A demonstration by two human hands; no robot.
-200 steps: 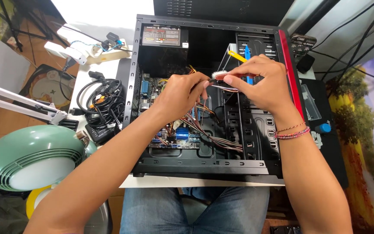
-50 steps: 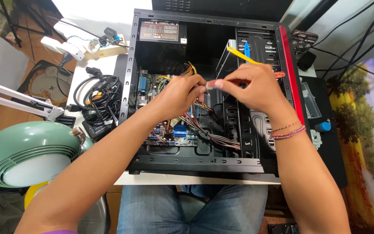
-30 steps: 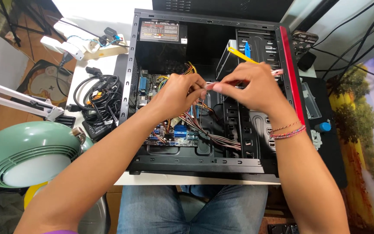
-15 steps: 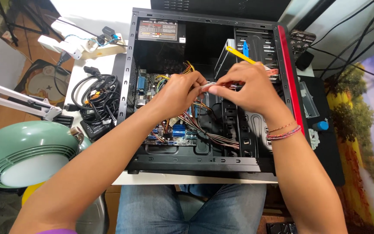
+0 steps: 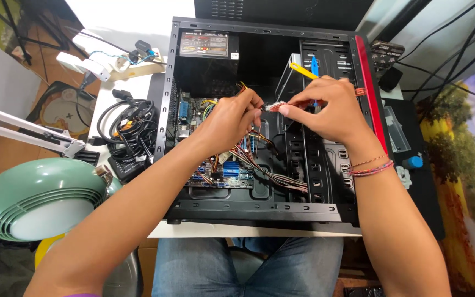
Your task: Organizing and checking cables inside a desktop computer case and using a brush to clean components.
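Observation:
An open black computer case (image 5: 259, 212) with a red front edge lies on its side on a white table. Inside it I see a motherboard (image 5: 215, 170) and bundles of coloured wires (image 5: 273, 176). Both hands are held together above the case's middle. My left hand (image 5: 229, 118) pinches wires just left of a small reddish connector (image 5: 275, 106). My right hand (image 5: 328, 107) pinches that connector from the right with thumb and forefinger. A yellow-handled tool (image 5: 303, 70) lies in the case behind my right hand.
A green desk lamp head (image 5: 34, 198) on a white arm (image 5: 23, 135) sits at the left. Coiled black cables (image 5: 125, 129) and a white power strip (image 5: 86, 63) lie left of the case. A colourful mat (image 5: 468, 165) is at the right. My knees (image 5: 248, 264) show below the table.
My hands stay together over the case, holding the small connector and wires, with only slight shifts. The view has barely moved.

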